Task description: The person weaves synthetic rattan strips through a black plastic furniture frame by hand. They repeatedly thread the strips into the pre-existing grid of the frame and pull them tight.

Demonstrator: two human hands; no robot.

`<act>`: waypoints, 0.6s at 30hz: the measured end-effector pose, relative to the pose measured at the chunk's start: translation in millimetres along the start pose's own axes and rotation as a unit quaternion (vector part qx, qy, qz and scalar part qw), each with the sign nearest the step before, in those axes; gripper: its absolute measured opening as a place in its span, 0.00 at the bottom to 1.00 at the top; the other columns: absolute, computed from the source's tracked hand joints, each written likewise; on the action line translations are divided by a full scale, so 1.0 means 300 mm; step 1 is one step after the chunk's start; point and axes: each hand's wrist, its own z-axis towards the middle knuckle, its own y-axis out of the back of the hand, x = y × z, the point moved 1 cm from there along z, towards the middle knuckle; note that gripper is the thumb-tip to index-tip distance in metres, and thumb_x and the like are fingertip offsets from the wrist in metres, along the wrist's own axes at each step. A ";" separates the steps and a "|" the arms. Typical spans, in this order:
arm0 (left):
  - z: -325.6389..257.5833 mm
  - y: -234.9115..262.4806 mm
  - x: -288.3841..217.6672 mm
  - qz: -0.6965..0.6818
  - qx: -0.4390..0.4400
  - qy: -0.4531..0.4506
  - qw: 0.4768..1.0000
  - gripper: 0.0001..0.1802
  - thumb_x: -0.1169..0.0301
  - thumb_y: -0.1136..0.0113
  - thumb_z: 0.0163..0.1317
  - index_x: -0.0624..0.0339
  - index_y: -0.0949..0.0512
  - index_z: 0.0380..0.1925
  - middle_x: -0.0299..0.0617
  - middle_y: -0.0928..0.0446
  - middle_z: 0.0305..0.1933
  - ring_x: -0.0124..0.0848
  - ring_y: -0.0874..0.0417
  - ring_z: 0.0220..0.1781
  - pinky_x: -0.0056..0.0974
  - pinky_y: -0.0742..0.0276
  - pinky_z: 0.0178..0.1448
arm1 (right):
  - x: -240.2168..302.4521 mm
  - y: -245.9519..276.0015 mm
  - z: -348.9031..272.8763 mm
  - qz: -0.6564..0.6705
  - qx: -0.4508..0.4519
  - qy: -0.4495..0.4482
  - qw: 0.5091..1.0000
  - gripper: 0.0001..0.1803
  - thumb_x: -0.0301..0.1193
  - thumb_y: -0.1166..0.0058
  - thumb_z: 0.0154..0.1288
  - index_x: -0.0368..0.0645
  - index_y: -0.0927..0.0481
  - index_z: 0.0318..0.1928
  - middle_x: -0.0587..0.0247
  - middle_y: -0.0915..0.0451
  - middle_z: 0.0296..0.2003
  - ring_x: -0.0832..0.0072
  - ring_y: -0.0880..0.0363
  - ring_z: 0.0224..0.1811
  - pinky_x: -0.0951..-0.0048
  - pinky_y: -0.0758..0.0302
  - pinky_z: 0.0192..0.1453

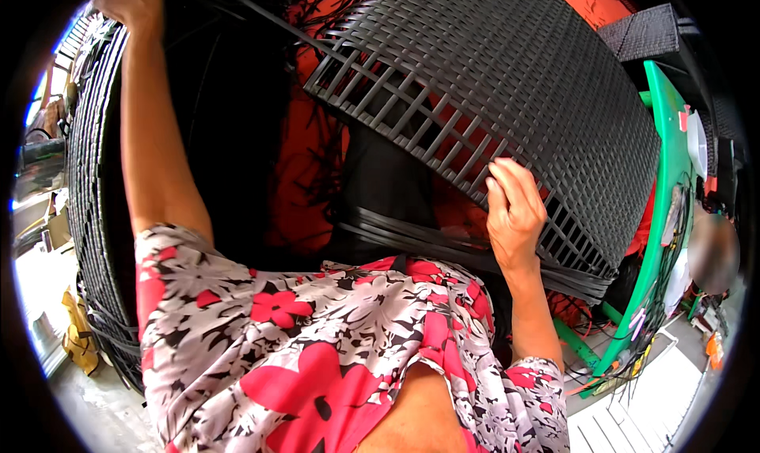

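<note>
A dark grey woven wicker panel (507, 73) of flat plastic strips lies tilted across my lap, its near edge showing a row of unfilled ribs. My right hand (516, 212) is at that edge, thumb and fingers curled close together over the bare ribs. What lies between its fingertips, if anything, is too small to make out. My left arm stretches far to the upper left, where my left hand (134, 3) is closed and partly cut off by the picture's rim. A dark plastic strip (261, 16) runs from the panel's left corner up toward that side; its far end is hidden.
On the left stands a tall curved woven piece (91, 176). A green frame (661, 208) rises at the right, with thin strands hanging on it. Beneath the panel is a red surface (305, 176) with tangled dark strips. Another person (712, 247) is at the far right.
</note>
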 end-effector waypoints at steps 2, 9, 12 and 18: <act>-0.226 0.081 -0.254 -0.086 -0.084 -0.044 0.992 0.10 0.69 0.40 0.57 0.66 0.21 0.23 0.37 0.30 0.18 0.30 0.30 0.24 0.35 0.31 0.34 | -0.023 0.054 -0.099 -0.026 -0.012 -0.034 0.999 0.09 0.16 0.41 0.53 0.34 0.19 0.37 0.54 0.20 0.37 0.60 0.20 0.37 0.66 0.22 0.42; -0.841 0.174 -0.413 -0.386 0.438 0.485 0.651 0.18 0.60 0.34 0.60 0.69 0.17 0.33 0.38 0.20 0.31 0.24 0.25 0.28 0.30 0.29 0.35 | -0.080 0.158 -0.284 -0.033 -0.058 -0.058 0.996 0.09 0.16 0.42 0.48 0.36 0.20 0.33 0.58 0.20 0.32 0.62 0.23 0.32 0.66 0.24 0.36; -0.849 0.039 -0.301 -0.422 0.474 0.486 0.601 0.13 0.66 0.33 0.58 0.68 0.18 0.34 0.38 0.19 0.31 0.26 0.22 0.32 0.32 0.25 0.39 | -0.111 0.269 -0.357 -0.081 -0.087 -0.112 0.987 0.09 0.17 0.42 0.48 0.37 0.20 0.33 0.59 0.20 0.32 0.64 0.22 0.32 0.67 0.23 0.37; -0.798 0.032 -0.384 -0.390 0.427 0.568 0.586 0.13 0.71 0.32 0.55 0.69 0.19 0.37 0.42 0.19 0.36 0.33 0.19 0.38 0.33 0.24 0.48 | -0.325 0.545 -0.488 -0.289 -0.176 -0.232 0.912 0.05 0.21 0.40 0.53 0.39 0.18 0.33 0.62 0.19 0.35 0.63 0.23 0.41 0.64 0.25 0.45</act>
